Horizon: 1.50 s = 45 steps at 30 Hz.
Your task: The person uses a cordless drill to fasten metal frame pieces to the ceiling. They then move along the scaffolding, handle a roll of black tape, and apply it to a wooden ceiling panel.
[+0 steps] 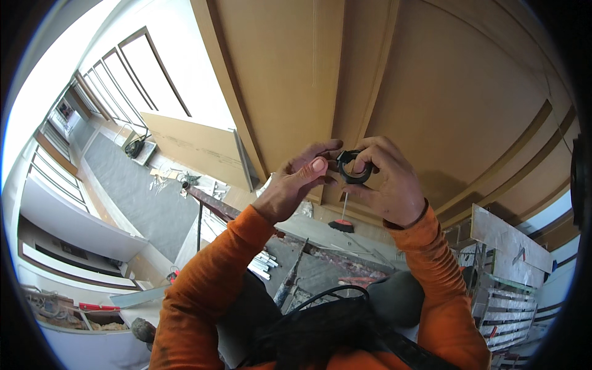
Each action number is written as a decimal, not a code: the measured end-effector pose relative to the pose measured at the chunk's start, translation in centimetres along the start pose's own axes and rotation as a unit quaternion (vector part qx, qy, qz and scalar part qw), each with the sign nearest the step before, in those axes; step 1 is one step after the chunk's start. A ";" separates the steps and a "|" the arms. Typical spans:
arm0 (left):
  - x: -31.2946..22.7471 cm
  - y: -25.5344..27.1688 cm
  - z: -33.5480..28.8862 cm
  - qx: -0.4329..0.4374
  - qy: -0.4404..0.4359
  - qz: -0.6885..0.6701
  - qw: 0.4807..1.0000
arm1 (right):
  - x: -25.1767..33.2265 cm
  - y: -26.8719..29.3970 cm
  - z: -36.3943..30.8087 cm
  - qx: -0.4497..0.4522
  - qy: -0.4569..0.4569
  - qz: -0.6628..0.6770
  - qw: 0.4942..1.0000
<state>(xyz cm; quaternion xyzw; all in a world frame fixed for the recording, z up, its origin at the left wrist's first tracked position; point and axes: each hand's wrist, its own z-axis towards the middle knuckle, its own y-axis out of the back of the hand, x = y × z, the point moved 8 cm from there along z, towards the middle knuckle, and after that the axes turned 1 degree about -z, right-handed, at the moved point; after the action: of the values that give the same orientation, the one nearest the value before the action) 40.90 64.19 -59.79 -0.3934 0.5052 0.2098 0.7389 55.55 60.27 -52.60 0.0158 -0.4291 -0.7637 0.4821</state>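
A black ring-shaped roll (pixel 341 175), which looks like a roll of tape, is held up at chest height against the brown panels. My right hand (pixel 394 179) grips it from the right, with fingers curled into its hole and the thumb along its lower side. My left hand (pixel 292 184) is at the roll's left edge, thumb raised and fingers apart and partly bent. Some of its fingertips come close to or touch the roll; contact is hard to make out. Both forearms are in orange sleeves.
Tall brown panels (pixel 277 68) rise in front. Below are a rusty beam (pixel 213 200), a red-and-black broom head (pixel 341 226) and white strips (pixel 262 264). A metal rack (pixel 509 302) with a board stands right; a grey-floored corridor (pixel 126 179) runs far left.
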 end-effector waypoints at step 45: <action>-0.8 9.0 -3.7 -0.174 -0.111 0.573 0.793 | -6.6 -5.5 -6.2 0.004 -0.380 0.395 0.836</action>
<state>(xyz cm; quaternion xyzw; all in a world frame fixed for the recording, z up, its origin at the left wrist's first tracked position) 32.11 66.77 -63.06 -0.1279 0.5080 0.7211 0.4535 57.78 62.15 -62.73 -0.4448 -0.5511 -0.4528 0.5416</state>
